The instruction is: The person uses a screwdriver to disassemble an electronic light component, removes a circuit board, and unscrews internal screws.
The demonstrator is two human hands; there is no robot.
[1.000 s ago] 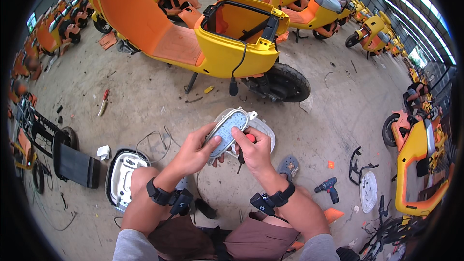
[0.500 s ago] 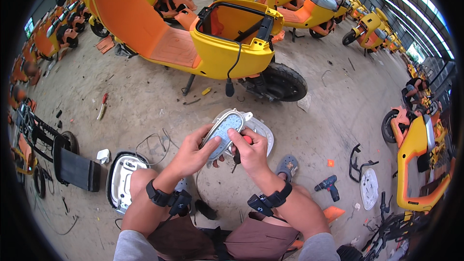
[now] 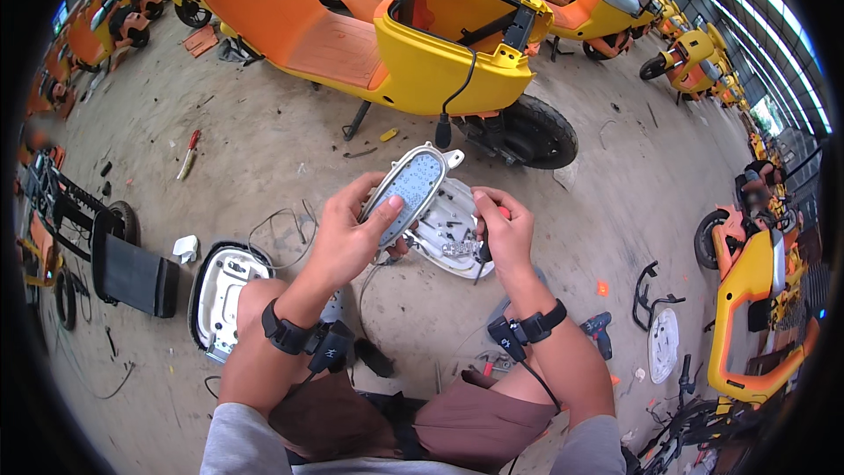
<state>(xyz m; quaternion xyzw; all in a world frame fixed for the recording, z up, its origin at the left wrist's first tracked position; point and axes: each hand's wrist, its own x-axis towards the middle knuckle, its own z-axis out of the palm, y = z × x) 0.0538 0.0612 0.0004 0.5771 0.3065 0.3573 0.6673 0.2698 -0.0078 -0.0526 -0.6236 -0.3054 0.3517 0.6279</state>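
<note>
Left hand (image 3: 348,222) is closed around one long side of an oval lamp part (image 3: 411,185); the thumb presses on its face, while the other fingers go behind it. This part has a white rim and a pale blue face with many small dots, and it is held up in front of the person, tilted, with a small white lug at its upper end. Right hand (image 3: 512,233) is apart from it, with the fingers bent around the red and black handle of a screwdriver (image 3: 485,251), whose thin shaft points down. Thumb and forefinger come together at the top; whether they pinch some small thing, I cannot tell.

Both wrists wear black straps (image 3: 290,334), and below them are brown shorts (image 3: 325,427).

Under and between the hands, a white shell (image 3: 440,242) lies on the floor like a tray, with small dark pieces and a silvery part (image 3: 459,249) inside. Near the left knee rests a white shell with black edge (image 3: 215,299), and a thin grey cable (image 3: 281,220) curls just beside it. Beyond the right forearm lies a power drill (image 3: 599,334), partly hidden.

Farther, a yellow and orange scooter (image 3: 448,75) stands with its seat compartment open. Behind it, many similar scooters (image 3: 593,13) stand in rows.
</note>
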